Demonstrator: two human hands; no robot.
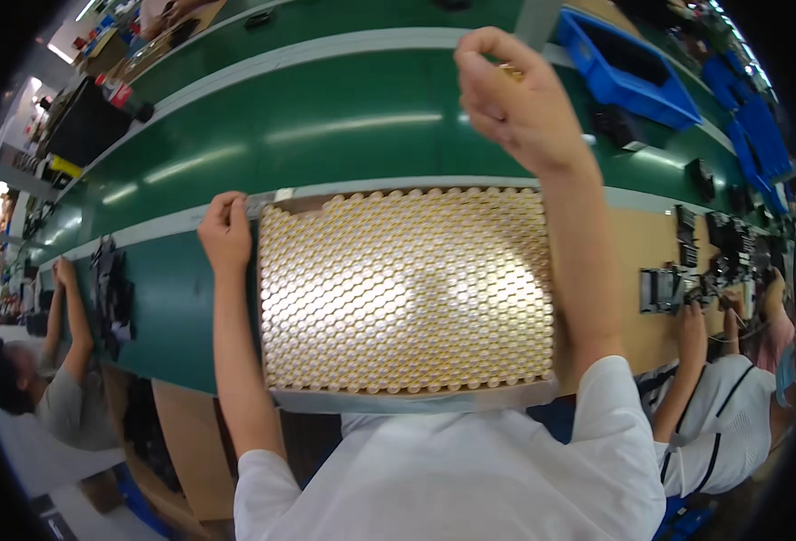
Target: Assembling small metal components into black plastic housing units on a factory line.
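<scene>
A shallow rectangular tray in front of me is packed with rows of small round gold-coloured pieces. At its far left corner lies a small gap where the tray's brown bottom shows. My left hand is closed beside that corner, its fingers curled; whatever it may hold is hidden. Raised beyond the tray's far right corner, my right hand is closed around something small and gold-coloured, mostly covered by the fingers.
Across the far side runs a green conveyor belt. A blue bin stands at the back right, a bottle at the back left. Black parts lie on the right bench near a co-worker. Another person sits at the left.
</scene>
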